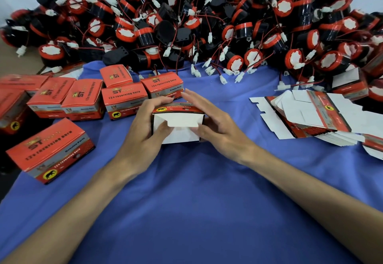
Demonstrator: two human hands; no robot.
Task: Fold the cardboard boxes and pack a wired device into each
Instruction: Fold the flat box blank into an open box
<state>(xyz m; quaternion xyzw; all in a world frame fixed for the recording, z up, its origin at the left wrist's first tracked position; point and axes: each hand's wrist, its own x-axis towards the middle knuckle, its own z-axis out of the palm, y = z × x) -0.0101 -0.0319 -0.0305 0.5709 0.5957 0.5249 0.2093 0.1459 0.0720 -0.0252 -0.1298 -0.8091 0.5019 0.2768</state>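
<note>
End-flap closing: my left hand (143, 127) and right hand (217, 127) clasp the box (176, 110) at either side, thumbs on its near white flaps (180, 137); next, likely, tuck them shut.

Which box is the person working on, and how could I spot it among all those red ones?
Start at the blue cloth in front of the heap of red-and-black wired devices. At its middle, both the left hand and the right hand hold one small box. Unlike the closed boxes to its left, its white end flaps face the camera, not yet tucked shut.
</note>
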